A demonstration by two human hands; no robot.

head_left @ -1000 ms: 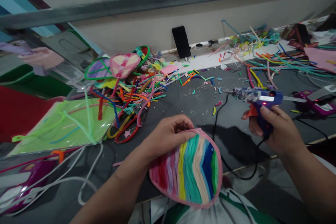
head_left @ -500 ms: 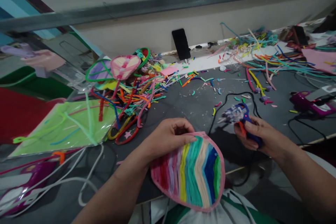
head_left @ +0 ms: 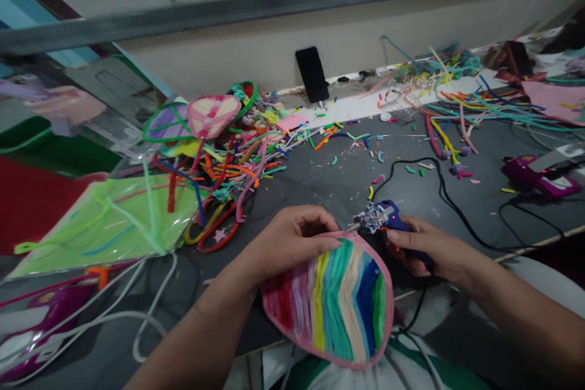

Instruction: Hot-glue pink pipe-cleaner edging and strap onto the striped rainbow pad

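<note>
Fingers of the left hand (head_left: 292, 234) are pinched shut on the top edge of a rounded, rainbow-striped panel with a pink rim (head_left: 350, 304), hanging over the near edge of the grey desk (head_left: 315, 186), while the right hand (head_left: 432, 247) wraps round a blue glue gun with an orange trigger (head_left: 394, 220), its nozzle beside that rim. The panel looks light, soft and bendable, best held by its rim, clear of the nozzle. No brand or writing is readable, though the dim view may hide some.
</note>
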